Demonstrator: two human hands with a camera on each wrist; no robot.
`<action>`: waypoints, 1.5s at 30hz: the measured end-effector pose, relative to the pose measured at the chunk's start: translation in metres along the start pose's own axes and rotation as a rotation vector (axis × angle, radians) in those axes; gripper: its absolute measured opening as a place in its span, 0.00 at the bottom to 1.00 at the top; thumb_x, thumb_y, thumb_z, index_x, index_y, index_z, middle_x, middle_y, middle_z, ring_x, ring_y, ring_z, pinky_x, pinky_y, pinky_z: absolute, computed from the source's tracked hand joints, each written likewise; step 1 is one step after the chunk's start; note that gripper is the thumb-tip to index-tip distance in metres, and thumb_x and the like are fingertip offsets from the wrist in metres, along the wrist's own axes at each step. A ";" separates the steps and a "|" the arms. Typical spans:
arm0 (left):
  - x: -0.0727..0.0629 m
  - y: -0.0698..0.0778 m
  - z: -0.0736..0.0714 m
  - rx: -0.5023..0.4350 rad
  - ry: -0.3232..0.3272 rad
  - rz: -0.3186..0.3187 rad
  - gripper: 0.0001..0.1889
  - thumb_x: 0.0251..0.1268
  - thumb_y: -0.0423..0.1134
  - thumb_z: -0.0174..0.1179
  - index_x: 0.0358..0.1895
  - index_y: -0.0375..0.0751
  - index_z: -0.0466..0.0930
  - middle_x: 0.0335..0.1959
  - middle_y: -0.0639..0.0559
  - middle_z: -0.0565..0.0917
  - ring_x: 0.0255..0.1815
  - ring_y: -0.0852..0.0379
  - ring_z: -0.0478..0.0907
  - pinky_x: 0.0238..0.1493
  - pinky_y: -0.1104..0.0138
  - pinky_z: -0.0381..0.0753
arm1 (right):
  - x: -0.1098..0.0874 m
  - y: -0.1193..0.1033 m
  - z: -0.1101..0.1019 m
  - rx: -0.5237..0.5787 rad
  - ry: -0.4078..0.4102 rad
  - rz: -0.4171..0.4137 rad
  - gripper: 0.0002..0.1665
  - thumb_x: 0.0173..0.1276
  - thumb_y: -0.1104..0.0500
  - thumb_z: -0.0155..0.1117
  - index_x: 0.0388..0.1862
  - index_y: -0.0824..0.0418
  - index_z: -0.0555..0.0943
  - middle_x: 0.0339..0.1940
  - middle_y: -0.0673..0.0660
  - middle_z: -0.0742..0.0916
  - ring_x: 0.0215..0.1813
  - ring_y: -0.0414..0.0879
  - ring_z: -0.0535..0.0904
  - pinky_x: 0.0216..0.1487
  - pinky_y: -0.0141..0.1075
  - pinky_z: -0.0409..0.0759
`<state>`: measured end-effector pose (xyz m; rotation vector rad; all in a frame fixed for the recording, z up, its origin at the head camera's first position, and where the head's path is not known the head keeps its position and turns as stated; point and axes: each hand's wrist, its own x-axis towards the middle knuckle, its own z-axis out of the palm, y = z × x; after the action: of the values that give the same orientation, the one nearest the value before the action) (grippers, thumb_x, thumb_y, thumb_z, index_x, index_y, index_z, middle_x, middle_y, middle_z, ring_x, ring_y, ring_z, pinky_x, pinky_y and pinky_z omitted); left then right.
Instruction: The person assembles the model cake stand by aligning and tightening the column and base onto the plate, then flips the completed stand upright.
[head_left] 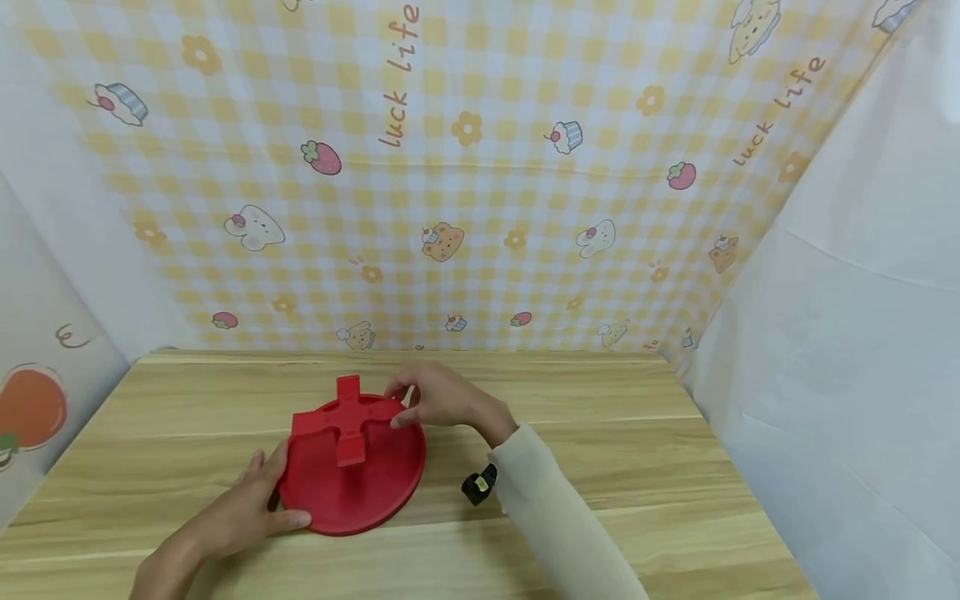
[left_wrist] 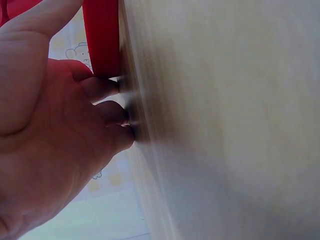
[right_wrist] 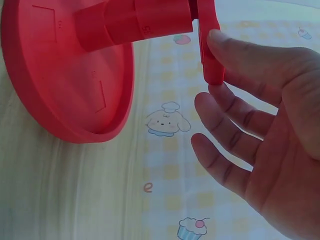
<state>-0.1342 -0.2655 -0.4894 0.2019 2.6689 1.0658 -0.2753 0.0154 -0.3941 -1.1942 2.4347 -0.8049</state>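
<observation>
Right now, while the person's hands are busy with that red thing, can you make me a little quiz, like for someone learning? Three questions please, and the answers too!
1. Which hand pinches the red cross-shaped top, and which touches the rim of the round red base?
2. True or false: a red post rises from the round red base.
3. Pick one: how many arms does the red cross-shaped top have? A) two B) four C) six

Key:
1. The right hand pinches the top; the left hand touches the rim.
2. True.
3. B.
</observation>
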 end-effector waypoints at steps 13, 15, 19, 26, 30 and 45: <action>-0.001 0.000 0.000 -0.008 -0.018 -0.030 0.64 0.52 0.59 0.71 0.76 0.23 0.39 0.75 0.24 0.52 0.72 0.15 0.34 0.61 0.24 0.49 | -0.013 -0.006 0.010 -0.029 -0.008 0.028 0.19 0.57 0.49 0.78 0.45 0.53 0.84 0.33 0.42 0.83 0.33 0.40 0.78 0.31 0.24 0.77; -0.001 -0.001 0.000 -0.007 -0.018 -0.034 0.64 0.52 0.59 0.71 0.76 0.23 0.39 0.76 0.23 0.51 0.72 0.15 0.34 0.61 0.24 0.49 | -0.013 -0.007 0.011 -0.027 -0.009 0.027 0.19 0.57 0.50 0.78 0.45 0.53 0.84 0.33 0.42 0.83 0.33 0.41 0.78 0.30 0.24 0.77; -0.002 -0.001 0.000 -0.007 -0.019 -0.033 0.64 0.52 0.59 0.71 0.77 0.23 0.39 0.76 0.24 0.52 0.72 0.15 0.35 0.60 0.24 0.52 | -0.013 -0.009 0.011 -0.040 -0.008 0.022 0.20 0.57 0.50 0.78 0.46 0.54 0.84 0.35 0.42 0.83 0.34 0.40 0.78 0.31 0.24 0.78; -0.001 0.004 -0.002 -0.023 -0.032 -0.054 0.64 0.52 0.58 0.71 0.78 0.27 0.37 0.75 0.26 0.55 0.72 0.15 0.35 0.57 0.24 0.59 | -0.015 -0.008 0.010 -0.079 -0.002 -0.016 0.23 0.57 0.47 0.78 0.48 0.55 0.84 0.39 0.43 0.85 0.37 0.37 0.78 0.36 0.22 0.77; 0.001 0.004 -0.002 -0.022 -0.034 -0.056 0.64 0.52 0.59 0.71 0.78 0.29 0.37 0.76 0.27 0.55 0.72 0.16 0.34 0.58 0.24 0.57 | -0.019 -0.007 0.011 -0.059 -0.002 -0.007 0.24 0.57 0.46 0.78 0.49 0.56 0.84 0.39 0.43 0.85 0.38 0.41 0.80 0.36 0.23 0.77; -0.002 0.001 -0.002 -0.018 -0.010 -0.033 0.63 0.53 0.59 0.71 0.78 0.26 0.38 0.75 0.27 0.56 0.72 0.15 0.35 0.57 0.23 0.55 | -0.021 -0.010 0.005 -0.004 0.058 0.005 0.18 0.65 0.42 0.70 0.47 0.51 0.84 0.31 0.44 0.82 0.33 0.38 0.77 0.32 0.25 0.75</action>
<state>-0.1325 -0.2664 -0.4865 0.1589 2.6430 1.0755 -0.2538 0.0252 -0.3912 -1.1823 2.4855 -0.8444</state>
